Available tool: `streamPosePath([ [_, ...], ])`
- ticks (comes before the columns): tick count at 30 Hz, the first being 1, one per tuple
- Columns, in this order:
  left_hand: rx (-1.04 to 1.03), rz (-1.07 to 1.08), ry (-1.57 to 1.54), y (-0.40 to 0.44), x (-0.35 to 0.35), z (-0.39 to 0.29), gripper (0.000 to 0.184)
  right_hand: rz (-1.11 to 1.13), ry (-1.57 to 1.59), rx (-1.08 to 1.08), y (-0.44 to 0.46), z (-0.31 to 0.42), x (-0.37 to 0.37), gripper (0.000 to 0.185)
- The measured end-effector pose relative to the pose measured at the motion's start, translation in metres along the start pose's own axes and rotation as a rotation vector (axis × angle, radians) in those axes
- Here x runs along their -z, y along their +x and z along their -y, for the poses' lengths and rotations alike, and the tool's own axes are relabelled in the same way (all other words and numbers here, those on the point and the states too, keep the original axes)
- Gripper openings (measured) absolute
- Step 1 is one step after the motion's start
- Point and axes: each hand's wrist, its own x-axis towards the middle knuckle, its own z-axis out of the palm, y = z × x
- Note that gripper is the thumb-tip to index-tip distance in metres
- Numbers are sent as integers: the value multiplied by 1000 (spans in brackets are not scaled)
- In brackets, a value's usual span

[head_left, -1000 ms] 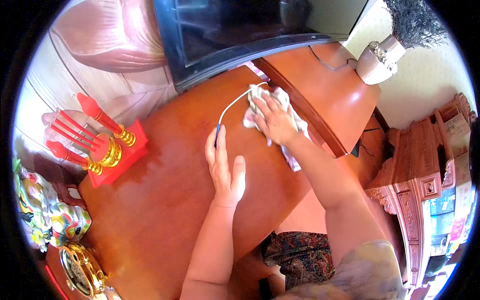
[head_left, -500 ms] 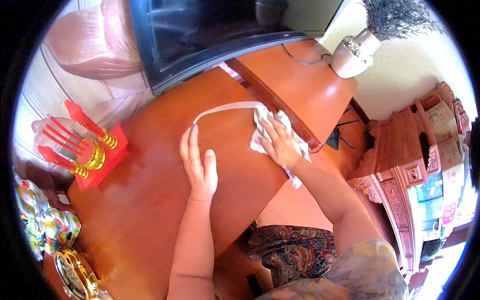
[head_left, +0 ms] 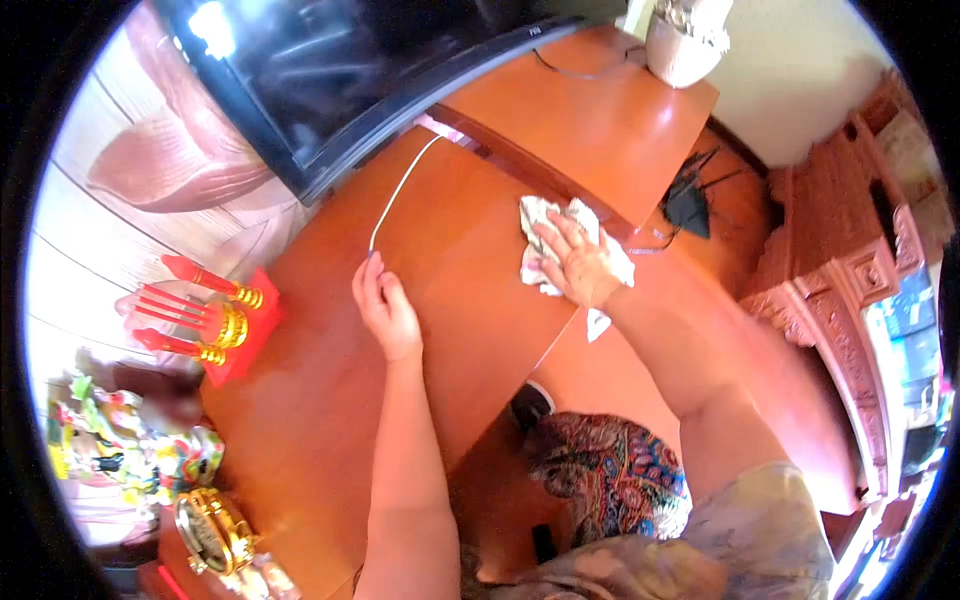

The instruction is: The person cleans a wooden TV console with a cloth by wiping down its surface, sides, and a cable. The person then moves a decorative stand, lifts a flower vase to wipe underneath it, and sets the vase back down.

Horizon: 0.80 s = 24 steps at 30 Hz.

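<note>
My left hand (head_left: 388, 308) is over the brown wooden tabletop (head_left: 320, 360), its fingertips closed on the end of a thin white cable (head_left: 402, 186). The cable curves up to the gap below the television. A pale patterned cloth (head_left: 540, 262) lies bunched near the table's right edge. Pressed flat on it with fingers spread is my right hand (head_left: 583, 262).
A large black television (head_left: 360, 70) stands at the back. Red candle ornaments (head_left: 232, 325) and a gold clock (head_left: 213, 532) are on the left. On the raised brown cabinet (head_left: 590, 120) sits a white vase (head_left: 684, 50). A black device (head_left: 687, 208) with wires lies right of it.
The view has shifted. The cable now runs from my left hand to the gap under the television, away from the cloth. My right hand and the cloth have moved toward the table's near right edge.
</note>
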Motion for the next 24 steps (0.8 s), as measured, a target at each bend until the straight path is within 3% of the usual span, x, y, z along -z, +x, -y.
streamPosePath([
  [5, 55, 188, 218, 9, 13, -9, 30, 53, 44, -67, 2, 2, 5, 51],
  [7, 10, 459, 503, 13, 25, -8, 37, 68, 41, -99, 1, 6, 8, 50],
  [11, -86, 656, 816, -9, 62, -32, 47, 253, 3, -203, 2, 22, 21, 53],
  [15, -89, 750, 835, -25, 84, -32, 53, 386, 37, -276, -6, 49, 34, 57],
  [18, -190, 712, 810, -37, 88, -27, 54, 435, 37, -180, -32, 83, 45, 58],
  [20, -251, 705, 778, -41, 89, -26, 52, 378, 11, -28, -55, 107, 34, 58],
  [22, -218, 685, 728, -46, 88, -27, 51, 426, -5, 257, -82, 131, 41, 59],
  [24, -169, 661, 690, -55, 94, -33, 50, 222, 92, 343, -113, 158, 21, 53],
])
